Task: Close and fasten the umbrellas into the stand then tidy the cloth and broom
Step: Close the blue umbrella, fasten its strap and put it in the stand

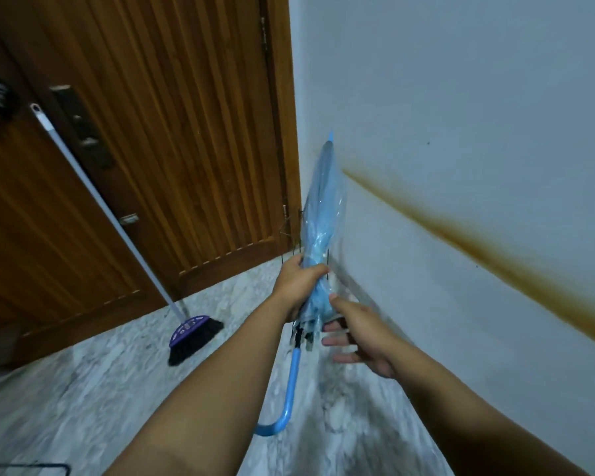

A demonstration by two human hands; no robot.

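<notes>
Currently the left hand (298,281) grips the folded blue umbrella (320,214), the right hand (358,338) spread loose beside it.

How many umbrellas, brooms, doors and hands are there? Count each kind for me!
Umbrellas: 1, the blue umbrella
Brooms: 1, the purple broom
Doors: 1, the wooden door
Hands: 2, the left hand and the right hand
Total: 5
</notes>
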